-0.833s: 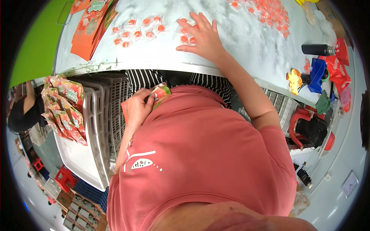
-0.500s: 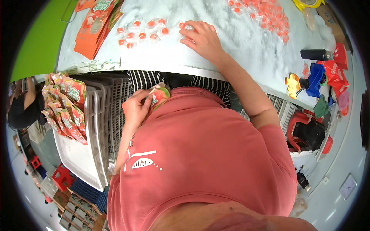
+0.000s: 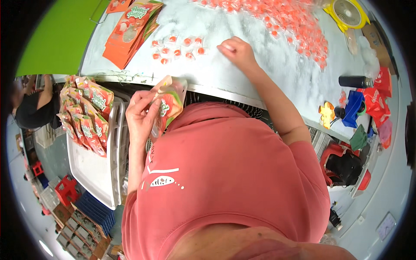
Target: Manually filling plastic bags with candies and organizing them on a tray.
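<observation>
My left hand [image 3: 141, 112] grips a printed candy pouch [image 3: 171, 104] with red, green and cream colouring, held at the table's front edge before my shirt. The fingers pinch its side, and they hide part of it. Over the white table [image 3: 208, 78], my right hand [image 3: 239, 53] is closed, thumb against curled fingers. A reddish wrapped candy [image 3: 229, 48] shows at the fingertips, mostly covered. Just left of that hand lies a loose group of wrapped candies [image 3: 177, 52], each a red ball in clear film.
A large heap of wrapped candies [image 3: 299, 32] spreads at the back. Flat orange pouches [image 3: 125, 37] lie stacked at left. Filled pouches [image 3: 89, 112] stand on a white crate [image 3: 89, 173]. A yellow fan [image 3: 348, 13], a dark bottle [image 3: 355, 82] and a blue tape dispenser [image 3: 355, 108] are at right.
The view has shifted, showing more of the heap. My left hand has raised the pouch nearer the table edge. My right fingers, spread at a candy before, are now closed together.
</observation>
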### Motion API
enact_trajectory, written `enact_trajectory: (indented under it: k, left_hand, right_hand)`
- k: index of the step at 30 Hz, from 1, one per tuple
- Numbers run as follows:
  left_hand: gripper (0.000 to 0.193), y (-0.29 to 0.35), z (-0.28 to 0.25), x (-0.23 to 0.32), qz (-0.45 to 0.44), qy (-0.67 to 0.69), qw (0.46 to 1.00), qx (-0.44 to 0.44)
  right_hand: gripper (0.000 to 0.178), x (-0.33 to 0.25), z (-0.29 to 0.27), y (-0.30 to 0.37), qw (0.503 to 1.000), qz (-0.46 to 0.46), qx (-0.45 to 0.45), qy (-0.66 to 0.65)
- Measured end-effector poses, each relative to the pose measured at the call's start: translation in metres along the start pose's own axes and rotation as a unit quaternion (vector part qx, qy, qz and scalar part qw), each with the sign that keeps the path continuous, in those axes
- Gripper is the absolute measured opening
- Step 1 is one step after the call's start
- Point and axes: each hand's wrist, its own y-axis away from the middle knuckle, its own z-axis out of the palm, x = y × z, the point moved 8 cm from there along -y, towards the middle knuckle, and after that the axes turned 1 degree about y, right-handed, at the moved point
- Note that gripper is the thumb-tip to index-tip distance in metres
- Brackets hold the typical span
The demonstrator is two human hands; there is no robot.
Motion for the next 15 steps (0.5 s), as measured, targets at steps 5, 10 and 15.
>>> enact_trajectory:
  k: [5,10,15]
  left_hand:
    - [0.021,-0.03,0.008,0.009,0.013,-0.043,0.999,-0.006]
    - [0.022,-0.056,0.033,0.017,0.021,-0.015,0.999,-0.02]
    - [0.023,-0.073,0.054,0.019,0.054,0.005,0.998,-0.013]
  right_hand:
    - [0.021,-0.031,-0.026,-0.017,0.834,0.264,-0.102,-0.474]
    - [0.023,-0.072,-0.029,-0.028,0.777,0.32,-0.181,-0.51]
    - [0.026,-0.073,-0.008,-0.027,0.815,0.226,-0.246,-0.474]
